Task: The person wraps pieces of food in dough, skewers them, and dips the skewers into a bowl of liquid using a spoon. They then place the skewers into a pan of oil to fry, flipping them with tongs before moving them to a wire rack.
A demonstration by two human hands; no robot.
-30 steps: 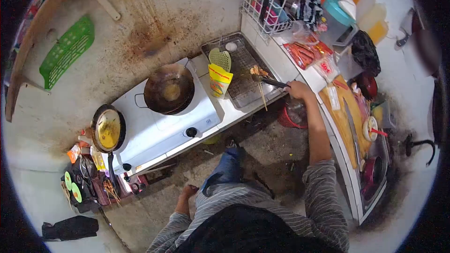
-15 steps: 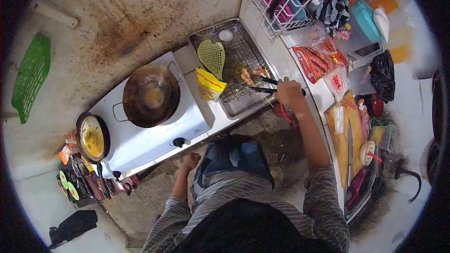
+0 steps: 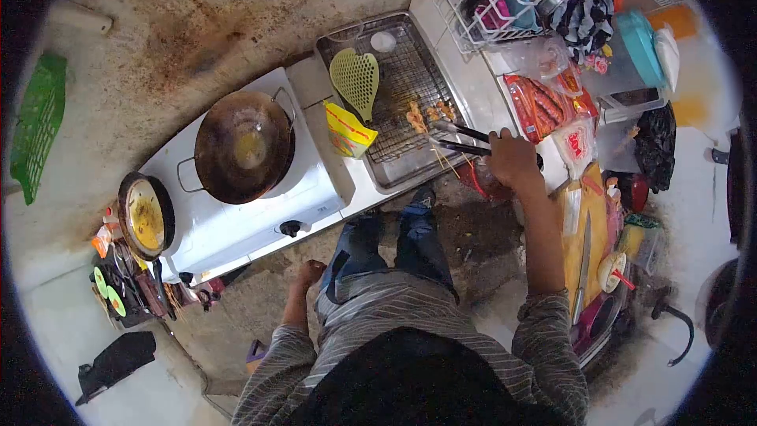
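My right hand [image 3: 514, 159] is wrapped round a pair of black-handled tongs [image 3: 461, 147] at the right edge of the metal tray [image 3: 392, 177]. The tong tips are by two skewers of browned meat [image 3: 417, 118], which lie on the tray's wire rack [image 3: 408, 79]. Thin sticks from the skewers poke out over the tray's front edge. A yellow-green perforated scoop [image 3: 355, 79] and a white round thing [image 3: 383, 42] also rest in the tray. My left hand [image 3: 312, 272] hangs low by my hip, fingers curled closed, with nothing seen in it.
A dark wok [image 3: 251, 150] sits on the white stove [image 3: 303, 197], with a pan of yellow liquid [image 3: 147, 217] to its left. Beside the tray stands a yellow packet [image 3: 347, 131]. To the right are a sausage pack [image 3: 544, 106], a cutting board [image 3: 603, 229] and a knife [image 3: 583, 268].
My view has shifted slightly. My right hand and the tongs have moved a little right and down, the tips drawing back from the skewers. My legs have moved apart.
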